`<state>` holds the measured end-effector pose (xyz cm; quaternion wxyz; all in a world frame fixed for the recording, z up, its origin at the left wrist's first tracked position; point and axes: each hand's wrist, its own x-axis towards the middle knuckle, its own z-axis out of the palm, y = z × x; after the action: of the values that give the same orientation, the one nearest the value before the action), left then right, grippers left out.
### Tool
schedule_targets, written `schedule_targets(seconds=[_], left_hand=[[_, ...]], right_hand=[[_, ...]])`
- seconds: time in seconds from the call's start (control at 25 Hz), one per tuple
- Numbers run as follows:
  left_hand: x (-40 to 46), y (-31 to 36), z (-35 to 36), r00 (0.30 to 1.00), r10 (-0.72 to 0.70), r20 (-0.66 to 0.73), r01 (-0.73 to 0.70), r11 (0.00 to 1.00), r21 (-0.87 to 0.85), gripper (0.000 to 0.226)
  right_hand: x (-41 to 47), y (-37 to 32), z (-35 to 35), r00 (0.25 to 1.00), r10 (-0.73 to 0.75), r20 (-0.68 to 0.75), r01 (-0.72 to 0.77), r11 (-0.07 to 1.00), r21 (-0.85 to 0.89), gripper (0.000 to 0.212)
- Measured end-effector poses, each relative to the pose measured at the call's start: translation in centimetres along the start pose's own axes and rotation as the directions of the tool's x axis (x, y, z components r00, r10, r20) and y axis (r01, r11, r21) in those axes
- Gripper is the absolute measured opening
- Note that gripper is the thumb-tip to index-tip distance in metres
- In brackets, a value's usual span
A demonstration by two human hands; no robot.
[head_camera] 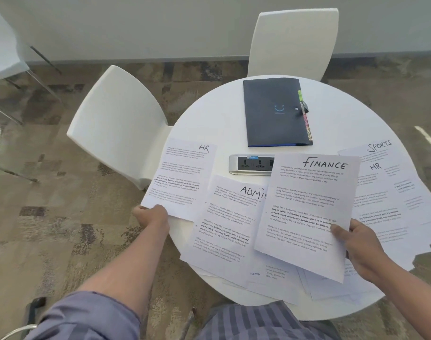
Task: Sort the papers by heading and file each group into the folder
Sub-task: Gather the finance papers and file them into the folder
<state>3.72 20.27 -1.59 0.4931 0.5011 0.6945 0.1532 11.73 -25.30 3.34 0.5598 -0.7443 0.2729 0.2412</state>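
A sheet headed HR (182, 175) lies at the left edge of the round white table (209, 114); my left hand (152, 217) grips its near corner. My right hand (361, 244) holds a sheet headed FINANCE (307, 204) by its right edge, lifted a little above the other papers. Beneath it lies a sheet headed ADMIN (224, 224). To the right lie a SPORTS sheet (378, 147) and another HR sheet (386, 187), overlapping. A dark folder (275, 111) with coloured tabs lies closed at the table's far side.
A silver power socket strip (248, 164) is set in the middle of the table. Two white chairs stand at the left (116, 119) and far side (295, 40). More loose papers (332, 288) spread over the near right edge of the table.
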Motion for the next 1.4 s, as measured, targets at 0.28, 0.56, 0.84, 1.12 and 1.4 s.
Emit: schedule_targets(seconds=[0.28,0.56,0.84,1.12,1.4], left_hand=[[-5.8,-3.7,0.9,0.847,0.256,0.466,-0.524,0.555,0.647,0.098],[-5.9,-6.1,2.2,0.835,0.070,0.545,-0.504,0.492,0.710,0.074],[-6.5,-6.4,2.1,0.844,0.156,0.513,-0.522,0.453,0.722,0.074],[-6.4,-6.3,2.5,0.848,0.115,0.518,-0.504,0.480,0.718,0.075],[-6.8,-6.6,2.4,0.830,0.115,0.546,-0.542,0.395,0.742,0.045]], right_hand=[[0.4,-0.1,1.1,1.000,0.009,0.004,-0.009,1.000,0.024,0.021],[0.4,0.0,1.3,1.000,0.031,0.002,-0.031,1.000,0.004,0.019],[0.7,0.2,1.4,0.999,0.044,0.002,-0.044,0.999,0.016,0.021],[0.2,0.1,1.5,0.999,0.034,0.017,-0.034,0.999,0.008,0.022],[0.2,0.2,0.9,1.000,0.025,0.013,-0.025,1.000,0.013,0.020]])
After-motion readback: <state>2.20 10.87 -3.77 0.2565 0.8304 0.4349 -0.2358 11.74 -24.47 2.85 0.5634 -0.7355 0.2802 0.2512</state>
